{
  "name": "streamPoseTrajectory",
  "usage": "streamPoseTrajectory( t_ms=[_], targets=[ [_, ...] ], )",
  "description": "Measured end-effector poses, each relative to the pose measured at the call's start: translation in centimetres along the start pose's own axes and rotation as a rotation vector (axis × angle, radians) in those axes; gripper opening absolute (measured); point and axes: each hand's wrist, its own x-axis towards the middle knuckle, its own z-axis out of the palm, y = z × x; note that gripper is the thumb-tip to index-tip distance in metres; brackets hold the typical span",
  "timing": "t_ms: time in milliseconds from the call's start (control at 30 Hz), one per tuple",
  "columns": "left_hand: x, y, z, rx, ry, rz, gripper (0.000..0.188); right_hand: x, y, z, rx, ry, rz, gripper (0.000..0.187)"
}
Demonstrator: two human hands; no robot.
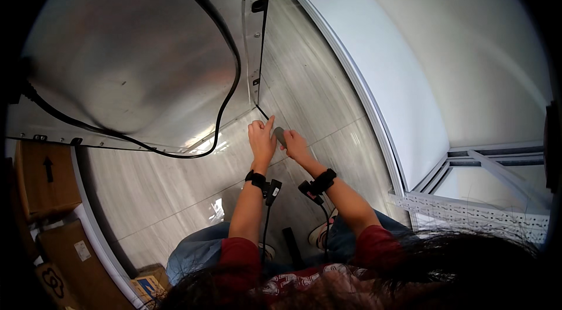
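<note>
My right hand (295, 145) is closed around the thick grey handle of what looks like a screwdriver (279, 135). A thin dark line, apparently its shaft, runs from behind my left index finger toward the lower corner of a large metal cabinet (146, 64). Just left of the handle is my left hand (261, 141), its index finger stretched out over that shaft and its other fingers apart from it; whether it touches the shaft cannot be made out. The cabinet has screws along its edge. Both wrists wear black straps with small cabled devices.
A black power cable (234, 76) loops down across the cabinet's side. White shelving (374, 76) with a perforated metal frame stands to the right. Cardboard boxes (47, 175) sit on a shelf at the left. Under my hands lies a grey tiled floor (152, 193).
</note>
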Motion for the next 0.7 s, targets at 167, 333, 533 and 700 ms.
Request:
streamPoseTrajectory(
  t_ms=[167,333,533,700],
  targets=[
    [-0.4,-1.0,0.1,0.050,-0.035,-0.032,0.056,-0.8,-1.7,-0.7,0.290,-0.226,0.387,0.045],
    [-0.6,-0.2,0.1,-0.016,-0.040,-0.040,0.055,-1.2,-0.3,-1.9,0.367,-0.282,0.423,0.046],
    [-1.2,-1.0,-0.1,0.009,-0.073,0.017,0.043,-0.6,0.9,-1.5,0.016,-0.344,0.191,0.041],
    [-0.8,-0.5,-1.0,0.040,-0.102,0.108,0.039,0.1,2.1,-1.4,0.038,-0.330,0.098,0.043]
  ],
)
